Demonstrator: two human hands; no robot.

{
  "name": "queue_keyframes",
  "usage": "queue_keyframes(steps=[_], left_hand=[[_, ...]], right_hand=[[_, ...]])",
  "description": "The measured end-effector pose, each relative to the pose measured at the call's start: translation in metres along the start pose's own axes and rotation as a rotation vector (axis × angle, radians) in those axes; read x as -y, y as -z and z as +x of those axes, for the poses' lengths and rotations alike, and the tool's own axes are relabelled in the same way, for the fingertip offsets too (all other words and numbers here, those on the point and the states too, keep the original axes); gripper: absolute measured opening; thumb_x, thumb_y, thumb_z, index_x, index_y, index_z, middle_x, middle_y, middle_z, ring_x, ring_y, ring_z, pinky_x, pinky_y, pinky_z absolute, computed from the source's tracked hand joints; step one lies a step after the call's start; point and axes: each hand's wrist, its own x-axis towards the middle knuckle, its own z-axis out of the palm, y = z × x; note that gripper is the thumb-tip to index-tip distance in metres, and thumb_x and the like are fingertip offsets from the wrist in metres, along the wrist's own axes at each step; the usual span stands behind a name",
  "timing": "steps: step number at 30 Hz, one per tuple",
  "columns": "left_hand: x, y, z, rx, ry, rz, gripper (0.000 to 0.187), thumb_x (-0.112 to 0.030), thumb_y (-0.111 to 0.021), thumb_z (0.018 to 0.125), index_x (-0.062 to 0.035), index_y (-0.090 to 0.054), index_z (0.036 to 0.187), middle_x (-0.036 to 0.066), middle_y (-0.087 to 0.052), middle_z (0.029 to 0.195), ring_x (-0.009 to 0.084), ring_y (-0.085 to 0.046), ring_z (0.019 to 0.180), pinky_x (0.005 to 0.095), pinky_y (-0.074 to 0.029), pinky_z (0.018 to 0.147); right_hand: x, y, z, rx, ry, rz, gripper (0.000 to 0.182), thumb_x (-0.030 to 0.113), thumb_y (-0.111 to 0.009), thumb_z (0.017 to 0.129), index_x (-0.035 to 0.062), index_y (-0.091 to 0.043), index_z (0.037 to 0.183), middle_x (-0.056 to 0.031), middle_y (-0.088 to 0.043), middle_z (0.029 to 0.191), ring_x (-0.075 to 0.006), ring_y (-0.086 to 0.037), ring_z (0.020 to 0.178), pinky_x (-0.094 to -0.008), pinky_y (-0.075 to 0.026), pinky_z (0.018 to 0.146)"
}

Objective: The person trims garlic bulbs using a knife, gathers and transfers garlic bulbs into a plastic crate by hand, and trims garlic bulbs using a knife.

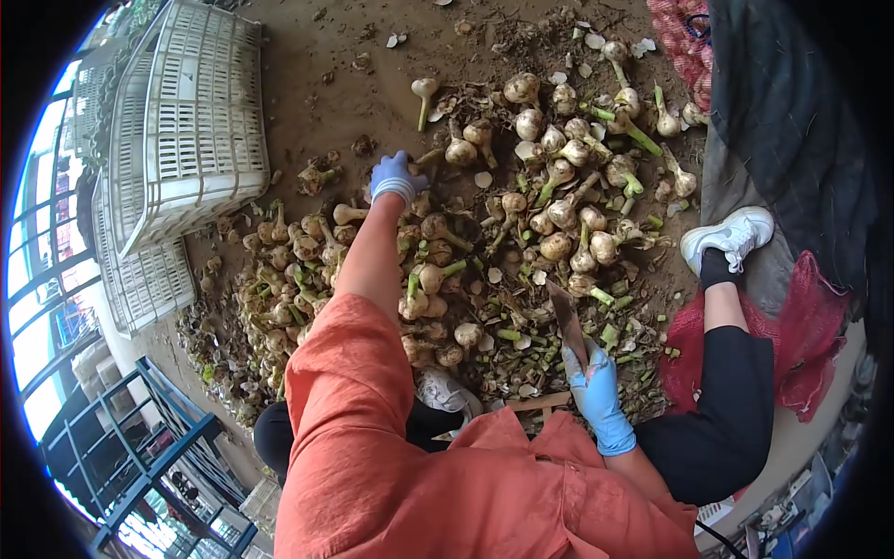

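My left hand [391, 177], in a purple glove, reaches out over the far side of the garlic heap. Its fingers point down and their tips are hidden, so whether they grip anything does not show. A garlic stem [428, 159] lies right against that hand, and garlic bulbs [461, 151] with cut stems rest just to its right. In a light blue glove, my right hand [594, 384] is closed around the handle of a knife [565, 317]. Its broad, brownish blade points up and away over stem scraps and peelings. More garlic bulbs [556, 246] lie beyond the blade.
White plastic crates [200, 102] stand at the upper left. A dense garlic pile [289, 270] spreads left of my arm. Red mesh sacking [805, 340] lies by my right leg, with dark cloth [792, 140] behind. A blue metal frame [154, 438] is at lower left.
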Motion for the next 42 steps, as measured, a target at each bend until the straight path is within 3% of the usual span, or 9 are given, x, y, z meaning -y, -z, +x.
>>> queue_keyframes(steps=[6, 12, 16, 21, 26, 29, 33, 37, 42], left_hand=[[-0.038, 0.027, -0.132, 0.375, -0.309, -0.624, 0.045, -0.031, -0.068, 0.072, -0.0026, -0.059, 0.107, 0.011, -0.064, 0.079, 0.0148, -0.059, 0.068, 0.0264, -0.05, 0.067], [-0.071, 0.02, -0.251, 0.402, -0.584, -0.594, 0.041, -0.021, -0.07, 0.073, 0.0027, -0.057, 0.104, 0.005, -0.061, 0.079, 0.0093, -0.056, 0.072, 0.0256, -0.049, 0.068], [-0.079, 0.056, -0.309, 0.592, -0.414, -0.882, 0.04, -0.019, -0.067, 0.078, 0.0041, -0.052, 0.107, 0.003, -0.058, 0.076, 0.009, -0.054, 0.07, 0.0236, -0.048, 0.066], [-0.071, 0.033, -0.325, 0.865, -0.396, -1.329, 0.077, -0.032, -0.073, 0.076, -0.0135, -0.028, 0.136, 0.007, -0.043, 0.123, 0.0185, -0.052, 0.104, 0.0342, -0.049, 0.088], [-0.099, 0.026, -0.358, 0.6, -0.603, -1.136, 0.077, -0.017, -0.077, 0.071, -0.0084, -0.033, 0.134, 0.008, -0.046, 0.125, 0.0148, -0.047, 0.112, 0.0284, -0.043, 0.093], [-0.097, 0.036, -0.361, 0.02, -0.736, -0.238, 0.077, -0.035, -0.077, 0.066, -0.0018, -0.039, 0.124, 0.021, -0.06, 0.102, 0.0271, -0.061, 0.093, 0.0326, -0.049, 0.077], [-0.079, 0.017, -0.357, 0.388, -0.465, -0.99, 0.068, -0.029, -0.077, 0.066, 0.0003, -0.04, 0.115, 0.015, -0.056, 0.099, 0.0214, -0.058, 0.093, 0.033, -0.047, 0.081], [-0.065, -0.012, -0.345, 0.233, -0.786, -0.912, 0.065, -0.018, -0.077, 0.066, -0.0025, -0.038, 0.116, 0.011, -0.055, 0.101, 0.0182, -0.056, 0.094, 0.0307, -0.046, 0.081], [-0.06, -0.007, -0.352, 0.197, -0.779, -1.023, 0.057, -0.018, -0.076, 0.067, -0.0028, -0.042, 0.111, 0.009, -0.056, 0.099, 0.0185, -0.056, 0.09, 0.0305, -0.047, 0.079]], right_hand=[[0.01, -0.001, -0.006, -0.162, 0.045, -0.132, 0.02, 0.024, -0.058, 0.087, 0.0048, -0.059, 0.086, -0.0167, -0.06, 0.068, -0.0335, -0.06, 0.062, -0.0379, -0.046, 0.052], [0.016, 0.01, -0.022, -0.177, 0.159, -0.173, 0.017, 0.023, -0.056, 0.087, 0.0074, -0.059, 0.094, -0.016, -0.063, 0.071, -0.0326, -0.062, 0.066, -0.0396, -0.048, 0.055], [-0.057, 0.004, -0.039, 0.0, -0.035, -0.573, 0.022, 0.028, -0.051, 0.089, 0.0062, -0.056, 0.088, -0.0179, -0.062, 0.068, -0.036, -0.061, 0.064, -0.0439, -0.048, 0.053], [-0.017, 0.018, -0.038, -0.271, 0.283, -0.021, 0.023, 0.025, -0.055, 0.089, 0.0025, -0.056, 0.092, -0.0188, -0.061, 0.068, -0.0376, -0.061, 0.065, -0.0416, -0.047, 0.053], [-0.005, 0.012, -0.048, -0.319, 0.424, 0.033, 0.015, 0.018, -0.056, 0.087, 0.004, -0.056, 0.093, -0.0186, -0.061, 0.073, -0.0378, -0.06, 0.065, -0.0423, -0.046, 0.052], [-0.004, 0.019, -0.053, -0.242, 0.288, -0.085, 0.015, 0.015, -0.06, 0.084, 0.0057, -0.056, 0.095, -0.0162, -0.062, 0.074, -0.036, -0.061, 0.064, -0.0413, -0.048, 0.053], [0.017, 0.034, -0.076, -0.345, 0.465, -0.125, 0.022, 0.008, -0.063, 0.078, 0.0048, -0.057, 0.099, -0.0158, -0.062, 0.075, -0.0344, -0.061, 0.065, -0.0379, -0.048, 0.057], [0.024, 0.033, -0.09, -0.291, 0.712, -0.287, 0.055, 0.003, -0.068, 0.056, 0.004, -0.057, 0.11, -0.0129, -0.064, 0.086, -0.0293, -0.062, 0.072, -0.0368, -0.048, 0.064], [0.024, 0.023, -0.089, -0.269, 0.729, -0.368, 0.056, 0.003, -0.068, 0.057, 0.0042, -0.056, 0.112, -0.0122, -0.063, 0.084, -0.0276, -0.061, 0.07, -0.0359, -0.048, 0.063]])
